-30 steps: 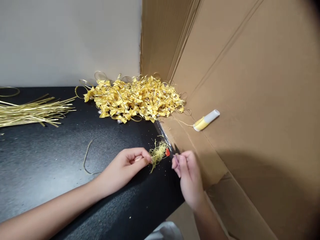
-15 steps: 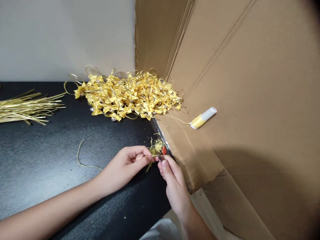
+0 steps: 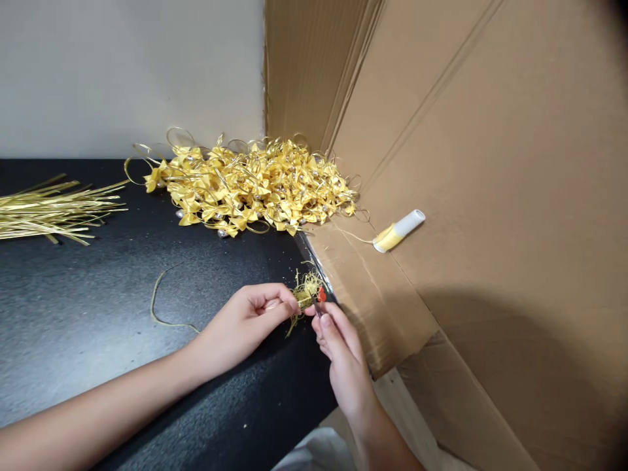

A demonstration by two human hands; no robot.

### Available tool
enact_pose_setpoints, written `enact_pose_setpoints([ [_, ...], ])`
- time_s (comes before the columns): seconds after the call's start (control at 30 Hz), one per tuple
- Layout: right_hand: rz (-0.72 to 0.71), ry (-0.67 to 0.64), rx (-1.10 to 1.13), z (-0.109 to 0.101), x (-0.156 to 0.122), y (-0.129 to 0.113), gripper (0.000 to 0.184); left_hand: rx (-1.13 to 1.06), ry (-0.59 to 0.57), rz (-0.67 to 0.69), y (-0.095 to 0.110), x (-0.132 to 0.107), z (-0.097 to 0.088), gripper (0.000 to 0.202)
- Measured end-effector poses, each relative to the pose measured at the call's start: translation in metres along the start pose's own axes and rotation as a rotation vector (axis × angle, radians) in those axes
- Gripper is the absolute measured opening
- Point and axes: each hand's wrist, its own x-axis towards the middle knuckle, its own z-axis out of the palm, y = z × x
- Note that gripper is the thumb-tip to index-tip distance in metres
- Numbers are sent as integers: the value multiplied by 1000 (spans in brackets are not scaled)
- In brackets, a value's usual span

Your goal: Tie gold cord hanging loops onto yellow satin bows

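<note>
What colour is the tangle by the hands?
The tangle is pale greenish yellow; the head view shows it best.

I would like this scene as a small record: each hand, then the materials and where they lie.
Left hand: appears to pinch tangled yellow thread
Right hand: holds small dark tool at the thread
Beside tangle: red piece
Beyond hands: pile of yellow bows
Far left: gold strips on black table
Right: white tube on cardboard
</note>
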Motion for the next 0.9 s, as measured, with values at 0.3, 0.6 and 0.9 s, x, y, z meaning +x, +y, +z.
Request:
enact_pose_setpoints([
  [0.3,-10,-35,34,1,2,3,37,-3,-30,-4,1,0,2,36],
  [0.6,-8,-24,35,1,4,5,37,-9,-52,1,0,0,2,35],
  [0.9,-23,-3,9,1,5,2,37,-21,-46,15,2,0,4,31],
])
